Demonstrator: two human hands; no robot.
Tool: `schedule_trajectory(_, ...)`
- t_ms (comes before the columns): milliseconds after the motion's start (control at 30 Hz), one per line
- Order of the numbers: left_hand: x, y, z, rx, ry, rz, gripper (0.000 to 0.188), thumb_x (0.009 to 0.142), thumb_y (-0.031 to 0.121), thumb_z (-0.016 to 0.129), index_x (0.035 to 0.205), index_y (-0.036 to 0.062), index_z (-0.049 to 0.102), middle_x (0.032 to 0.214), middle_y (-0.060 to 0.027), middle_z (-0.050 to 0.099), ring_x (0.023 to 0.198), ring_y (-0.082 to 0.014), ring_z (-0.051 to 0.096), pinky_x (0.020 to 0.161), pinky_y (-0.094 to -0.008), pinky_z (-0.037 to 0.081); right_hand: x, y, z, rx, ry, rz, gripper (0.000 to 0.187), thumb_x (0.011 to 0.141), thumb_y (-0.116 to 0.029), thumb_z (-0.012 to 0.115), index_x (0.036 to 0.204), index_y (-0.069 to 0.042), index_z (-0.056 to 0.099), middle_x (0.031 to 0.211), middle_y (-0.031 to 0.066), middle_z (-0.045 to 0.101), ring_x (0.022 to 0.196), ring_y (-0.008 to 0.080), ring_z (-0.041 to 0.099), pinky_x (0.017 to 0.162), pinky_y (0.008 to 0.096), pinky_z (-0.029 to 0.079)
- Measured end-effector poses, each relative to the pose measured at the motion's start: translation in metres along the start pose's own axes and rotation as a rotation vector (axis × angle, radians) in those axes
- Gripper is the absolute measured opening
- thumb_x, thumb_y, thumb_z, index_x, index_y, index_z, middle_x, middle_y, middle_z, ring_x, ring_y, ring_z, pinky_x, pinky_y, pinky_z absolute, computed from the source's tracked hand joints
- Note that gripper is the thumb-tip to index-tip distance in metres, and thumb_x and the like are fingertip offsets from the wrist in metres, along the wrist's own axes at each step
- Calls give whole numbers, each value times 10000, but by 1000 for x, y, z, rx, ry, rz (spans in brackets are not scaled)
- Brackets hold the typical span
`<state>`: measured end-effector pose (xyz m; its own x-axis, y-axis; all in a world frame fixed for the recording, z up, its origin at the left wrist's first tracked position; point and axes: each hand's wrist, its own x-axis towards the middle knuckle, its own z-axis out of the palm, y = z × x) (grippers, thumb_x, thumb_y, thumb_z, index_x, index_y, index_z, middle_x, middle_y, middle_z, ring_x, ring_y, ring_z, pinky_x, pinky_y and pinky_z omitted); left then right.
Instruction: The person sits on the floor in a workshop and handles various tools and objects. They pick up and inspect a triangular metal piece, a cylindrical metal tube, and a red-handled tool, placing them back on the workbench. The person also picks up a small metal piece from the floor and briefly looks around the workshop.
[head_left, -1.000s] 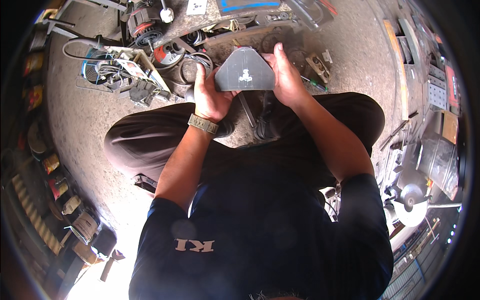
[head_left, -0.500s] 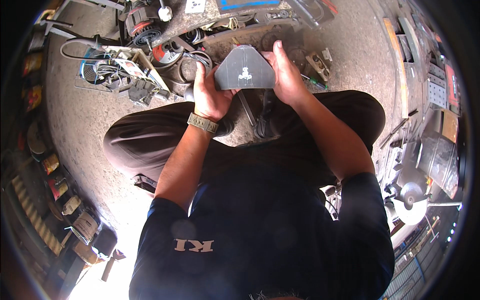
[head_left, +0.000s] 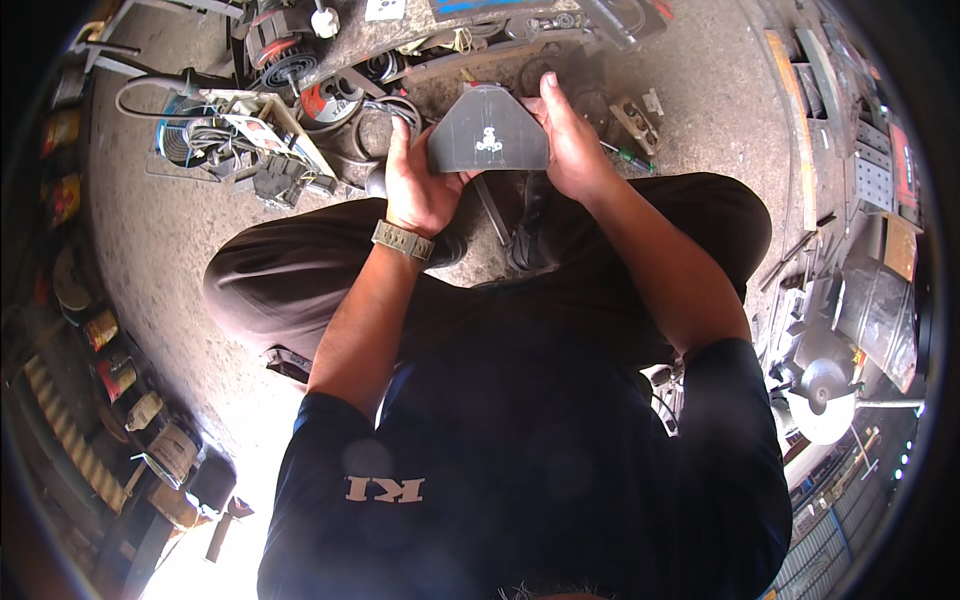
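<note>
A dark grey flat plate (head_left: 488,130) with two cut-off far corners and a small white mark is held up in front of me, above my feet. My left hand (head_left: 422,190) grips its left side, thumb raised and fingers partly hidden under it. On the opposite edge, my right hand (head_left: 572,145) holds it with the thumb pointing up and away. What lies beneath the plate is mostly hidden. A green-handled screwdriver (head_left: 633,160) lies on the floor to the right of my right hand.
Beyond the plate stands a low worktable (head_left: 400,38) with tools and cables under it. An open box-like unit with wires (head_left: 270,130) sits at left, near a round disc (head_left: 330,100). Long strips (head_left: 790,130) and metal pieces line the right side.
The plate and both hands have shifted very slightly away from me, along with a small shift of the whole view. The grip stays the same.
</note>
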<state>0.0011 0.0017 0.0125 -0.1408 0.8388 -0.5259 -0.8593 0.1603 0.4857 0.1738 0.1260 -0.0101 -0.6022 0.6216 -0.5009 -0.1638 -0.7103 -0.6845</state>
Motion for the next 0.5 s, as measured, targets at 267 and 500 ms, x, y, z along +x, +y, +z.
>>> schedule_trajectory(267,-2,0,1,21,-9,7,962,966,792,413,1450,-37,463,1371,-169,611,1254,-294,606,1043,-465,493,-5,-2,4,-29,16,-35,775,1022,-651,518,1295,63,645,1248,161,695,1137,198,647,1032,366,485)
schedule_trajectory(500,-2,-1,1,20,11,18,955,957,791,444,1450,-27,467,1364,-162,614,1227,-283,614,1013,-451,500,-14,-8,15,-59,99,-83,741,1036,-625,513,1290,58,652,1237,153,701,1136,194,648,1029,356,484)
